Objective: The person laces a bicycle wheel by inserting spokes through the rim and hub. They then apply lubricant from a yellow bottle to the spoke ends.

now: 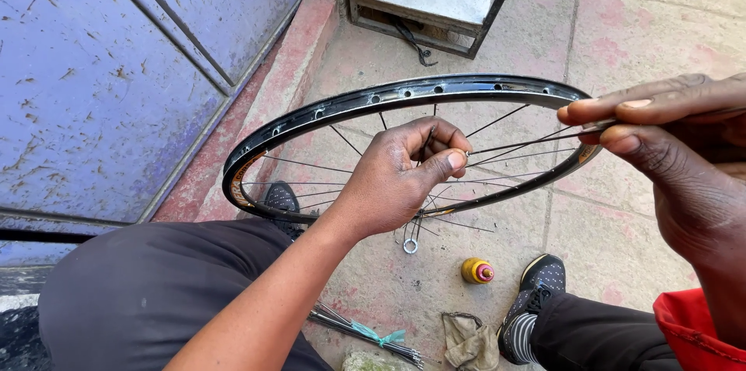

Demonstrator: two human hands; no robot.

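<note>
Left hand [396, 177] curls, fingers pinched shut on thin steel spokes [497, 155] at centre. Right hand [660, 138] pinches one spoke's outer end beside the glossy black round rim [326, 111].

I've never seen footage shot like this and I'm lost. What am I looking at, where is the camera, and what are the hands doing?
The camera sits on a person's head, looking down at their own two hands and knees. The left hand pinches at the middle of a black bicycle wheel rim, where thin spokes meet. The right hand grips one spoke between its fingers. On the paved ground lie a small yellow bottle, a tied bundle of spare spokes and a rag.
</note>
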